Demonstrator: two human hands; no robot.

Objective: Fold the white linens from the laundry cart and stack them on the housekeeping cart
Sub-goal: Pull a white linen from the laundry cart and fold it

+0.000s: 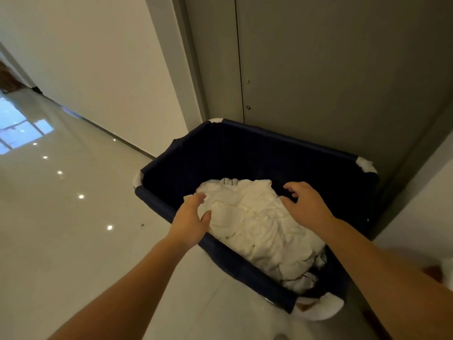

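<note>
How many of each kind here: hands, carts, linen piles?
hands: 2 (left hand, right hand)
laundry cart: 1
white linen pile: 1
total: 4

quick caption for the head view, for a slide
Over a navy laundry cart, the left hand and right hand reach open toward crumpled white linens.

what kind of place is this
Likely a hotel service corridor: a long glossy tiled floor, a navy laundry cart full of crumpled white linens, and grey metal doors behind it.
</note>
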